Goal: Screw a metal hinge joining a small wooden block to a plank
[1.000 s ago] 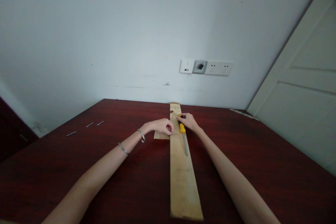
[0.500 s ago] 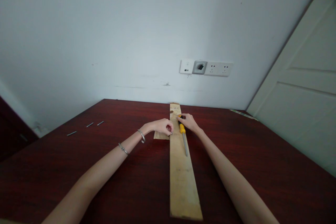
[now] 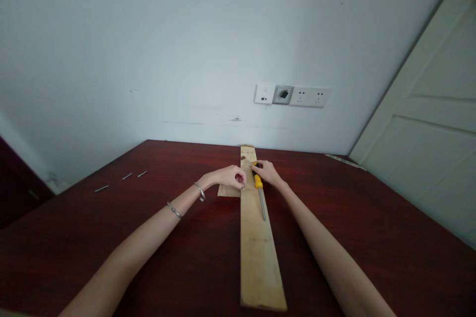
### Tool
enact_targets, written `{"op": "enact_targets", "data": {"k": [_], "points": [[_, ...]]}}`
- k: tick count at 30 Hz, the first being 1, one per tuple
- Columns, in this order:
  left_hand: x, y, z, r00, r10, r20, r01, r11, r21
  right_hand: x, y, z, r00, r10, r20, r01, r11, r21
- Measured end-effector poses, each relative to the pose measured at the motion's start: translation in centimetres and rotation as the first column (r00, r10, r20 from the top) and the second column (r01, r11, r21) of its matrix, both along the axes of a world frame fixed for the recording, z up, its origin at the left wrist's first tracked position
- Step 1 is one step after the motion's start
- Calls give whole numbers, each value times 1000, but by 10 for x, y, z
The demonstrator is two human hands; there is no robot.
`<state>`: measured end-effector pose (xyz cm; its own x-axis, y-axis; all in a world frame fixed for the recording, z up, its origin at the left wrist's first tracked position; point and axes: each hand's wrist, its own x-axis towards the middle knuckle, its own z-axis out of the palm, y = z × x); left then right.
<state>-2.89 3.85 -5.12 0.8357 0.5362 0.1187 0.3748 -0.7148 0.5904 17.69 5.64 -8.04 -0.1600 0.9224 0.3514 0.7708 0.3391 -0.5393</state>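
Note:
A long pale wooden plank (image 3: 260,257) runs away from me across the table. Near its far part, my left hand (image 3: 232,177) is closed in a pinch at the plank's left edge. A tiny metallic glint shows under those fingertips, too small to name. My right hand (image 3: 268,172) grips the black-and-yellow handle of a screwdriver (image 3: 258,182) from the right. The screwdriver lies along the plank, its metal shaft pointing back toward me. Left of the plank, a short wooden piece (image 3: 228,191) sticks out, partly hidden by my left hand.
Three thin metal screws or nails (image 3: 127,176) lie on the dark red table (image 3: 178,267) at the left. The white wall behind carries a row of sockets (image 3: 308,97). A pale panelled door (image 3: 431,109) stands at the right.
My left hand has shifted very slightly, and the metallic glint below its fingertips shows a little more. My right hand and the screwdriver look the same.

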Motion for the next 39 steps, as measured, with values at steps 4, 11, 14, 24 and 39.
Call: {"op": "enact_targets", "data": {"k": [4, 11, 14, 24, 39], "points": [[0, -1, 2, 1000, 4, 17, -4, 1000, -4, 0, 1, -2, 1000, -2, -3, 2, 1000, 13], [2, -1, 2, 998, 18, 55, -18, 1000, 0, 1, 2, -3, 1000, 2, -1, -2, 1000, 17], [4, -4, 1, 999, 15, 48, -15, 1000, -6, 1, 3, -3, 1000, 1, 3, -1, 1000, 14], [6, -5, -3, 998, 17, 59, -15, 999, -34, -2, 0, -2, 999, -17, 51, 16, 1000, 6], [8, -5, -3, 993, 19, 115, -5, 992, -124, -8, -5, -2, 996, -8, 93, 11, 999, -40]]}}
